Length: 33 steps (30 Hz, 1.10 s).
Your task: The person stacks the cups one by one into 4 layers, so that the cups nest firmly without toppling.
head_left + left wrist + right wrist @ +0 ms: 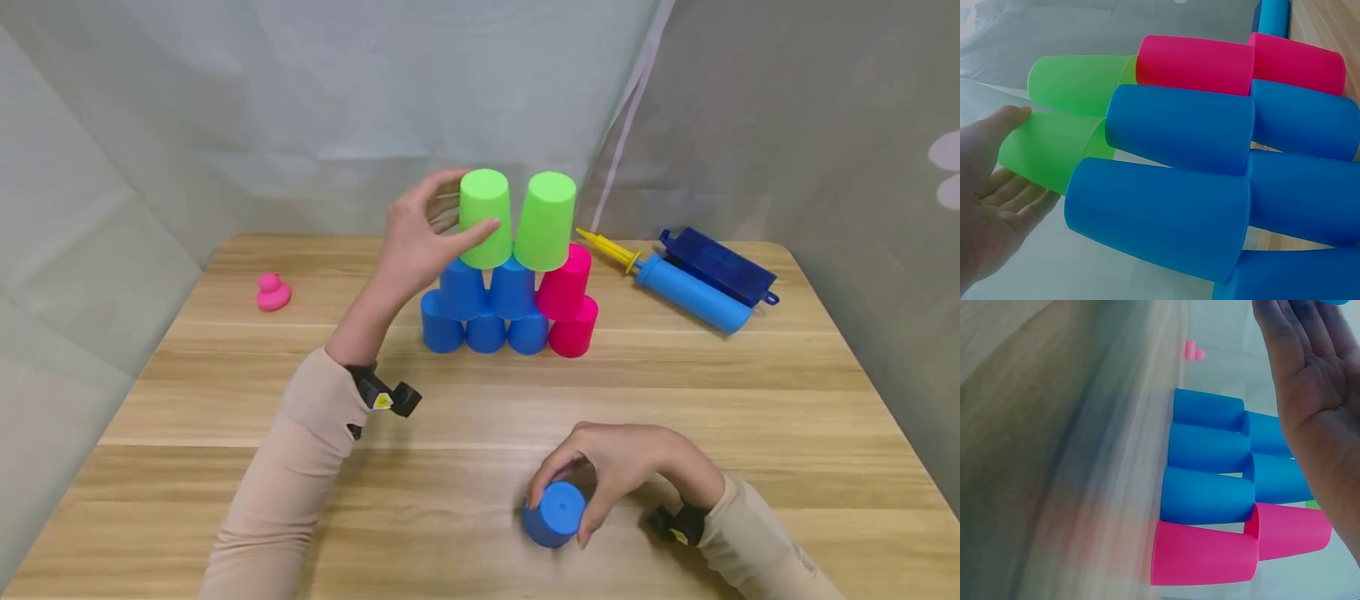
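Note:
An upside-down cup pyramid stands mid-table: blue cups [486,332] and a pink cup [573,327] at the bottom, two blue and one pink in the middle row. Two light green cups top it. My left hand [422,237] holds the left green cup [484,212] between thumb and fingers; in the left wrist view its rim meets the blue cups below. Beside it is the right green cup [547,218]. Near the front, my right hand [618,467] grips a separate upside-down blue cup [553,521] by its sides. Only a sliver of that cup shows in the right wrist view.
A pink toy duck [273,292] sits at the left of the wooden table [225,400]. At the back right lie a blue pump [693,292] with a yellow nozzle and a dark blue tray-like thing [720,265]. Cloth hangs behind the table.

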Available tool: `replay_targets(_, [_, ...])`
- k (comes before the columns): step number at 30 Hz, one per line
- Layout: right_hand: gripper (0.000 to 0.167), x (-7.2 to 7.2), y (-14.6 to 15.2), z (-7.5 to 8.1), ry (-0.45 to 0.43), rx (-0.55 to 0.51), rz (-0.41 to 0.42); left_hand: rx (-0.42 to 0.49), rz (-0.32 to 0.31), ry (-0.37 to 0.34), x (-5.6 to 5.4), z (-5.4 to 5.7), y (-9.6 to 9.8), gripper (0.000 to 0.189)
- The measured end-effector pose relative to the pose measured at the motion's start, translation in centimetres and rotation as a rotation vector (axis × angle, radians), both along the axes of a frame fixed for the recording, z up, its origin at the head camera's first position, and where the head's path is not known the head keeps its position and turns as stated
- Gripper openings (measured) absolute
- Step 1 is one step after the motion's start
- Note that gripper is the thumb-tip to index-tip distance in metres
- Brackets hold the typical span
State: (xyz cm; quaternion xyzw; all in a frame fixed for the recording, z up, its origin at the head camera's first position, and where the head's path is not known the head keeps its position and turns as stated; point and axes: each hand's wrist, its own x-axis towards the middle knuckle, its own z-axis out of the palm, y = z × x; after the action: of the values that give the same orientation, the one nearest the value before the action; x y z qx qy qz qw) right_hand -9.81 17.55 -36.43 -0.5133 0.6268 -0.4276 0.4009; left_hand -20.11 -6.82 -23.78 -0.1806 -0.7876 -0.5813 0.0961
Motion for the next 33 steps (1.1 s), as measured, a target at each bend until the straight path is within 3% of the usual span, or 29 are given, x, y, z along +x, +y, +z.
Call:
replay_targets(3, [0.047,0.2,0.0,0.2,0.025,0.02,-0.01,-0.009,-0.001,0.011,-0.8,-0.9,-0.2,0.058])
replay_targets(8, [0.047,0.8,0.1,0.8,0.174,0.057,-0.026,-0.027,-0.008,0.033,-1.9,-1.9,-0.5,0.061])
replay_targets(17, [0.052,1.9,0.3,0.8,0.291,0.042,-0.043,-0.06,-0.01,0.049,-2.0,-1.7,-0.6,0.06])
replay_targets(20, [0.055,2.0,0.5,0.4,0.291,0.041,-0.067,-0.067,-0.005,0.053,-1.3,-1.2,-0.3,0.059])
replay_targets(24, [0.056,1.8,0.7,0.5,0.282,0.037,-0.106,-0.068,-0.001,0.077,-1.6,-1.5,-0.2,0.06])
replay_targets(28, [0.055,1.2,1.0,2.3,0.338,0.039,-0.15,-0.064,-0.002,0.086,-2.5,-2.2,-0.3,0.062])
replay_targets(33, [0.055,0.2,1.5,6.2,0.451,0.072,-0.22,-0.057,0.004,0.077,-2.6,-2.2,-0.3,0.061])
